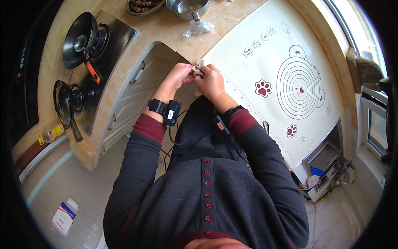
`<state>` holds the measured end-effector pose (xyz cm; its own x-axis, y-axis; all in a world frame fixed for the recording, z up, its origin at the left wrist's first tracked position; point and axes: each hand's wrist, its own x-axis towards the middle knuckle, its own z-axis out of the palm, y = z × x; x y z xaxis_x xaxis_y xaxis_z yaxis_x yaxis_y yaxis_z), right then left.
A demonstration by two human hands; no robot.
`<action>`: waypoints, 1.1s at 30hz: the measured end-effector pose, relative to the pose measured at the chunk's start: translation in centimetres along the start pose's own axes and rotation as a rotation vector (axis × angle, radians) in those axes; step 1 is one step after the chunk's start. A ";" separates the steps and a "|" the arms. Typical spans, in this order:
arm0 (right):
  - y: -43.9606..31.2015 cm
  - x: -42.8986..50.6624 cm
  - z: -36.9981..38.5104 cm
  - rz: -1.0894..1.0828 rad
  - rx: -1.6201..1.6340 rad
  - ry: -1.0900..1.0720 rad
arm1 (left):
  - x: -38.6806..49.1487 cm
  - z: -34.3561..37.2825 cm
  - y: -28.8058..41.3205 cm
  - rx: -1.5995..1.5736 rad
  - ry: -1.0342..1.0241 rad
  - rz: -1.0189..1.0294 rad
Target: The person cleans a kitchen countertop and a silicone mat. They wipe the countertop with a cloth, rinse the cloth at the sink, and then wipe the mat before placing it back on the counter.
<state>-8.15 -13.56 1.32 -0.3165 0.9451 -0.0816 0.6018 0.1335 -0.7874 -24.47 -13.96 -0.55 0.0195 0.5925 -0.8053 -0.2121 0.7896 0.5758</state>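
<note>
Both of my hands meet in front of me at the counter's edge, beside the corner of a white baking mat (248, 74) printed with a bear face and paw prints. My right hand (213, 81) grips a crumpled greyish-beige cloth or paper (198, 69) between thumb and fingers. The fingertips of my left hand (180, 74) hold the other side of the same piece. Some of it sticks up above the fingers, and a bit hangs below. Each wrist wears a black strap, with a small black box by the left one.
At upper left, a wok (74, 56) and a lidded pan (63, 104) rest on the gas hob (102, 74), handles pointing inward. A metal pot (188, 7), a plastic bag (199, 28) and a bowl of dark food (144, 11) stand on the far counter. The sink (325, 155) lies at right.
</note>
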 end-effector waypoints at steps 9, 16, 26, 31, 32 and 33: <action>2.3 0.7 -3.3 0.131 0.104 0.036 | -0.1 -0.6 -0.1 0.065 0.026 0.041; 1.0 -1.5 -0.3 -0.180 0.131 -0.244 | 0.1 -1.0 0.0 0.058 -0.001 -0.024; 1.1 -1.1 -7.5 -0.224 -0.083 0.247 | 1.4 -1.6 -1.1 0.457 0.075 0.272; 2.2 1.5 -5.3 -0.807 -0.272 -0.156 | 3.4 -1.8 -1.5 0.678 0.208 0.279; 2.4 1.7 -4.5 -0.815 -0.347 -0.183 | 3.6 -1.7 -1.4 0.654 0.219 0.211; 2.7 1.9 -3.8 -0.786 -0.454 -0.280 | 3.7 -1.7 -1.2 0.625 0.227 0.138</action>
<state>-4.39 -10.24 1.38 -0.8808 0.4377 0.1806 0.3509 0.8596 -0.3714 -25.80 -12.99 -4.44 -0.1873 0.7005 -0.6887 0.4082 0.6932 0.5941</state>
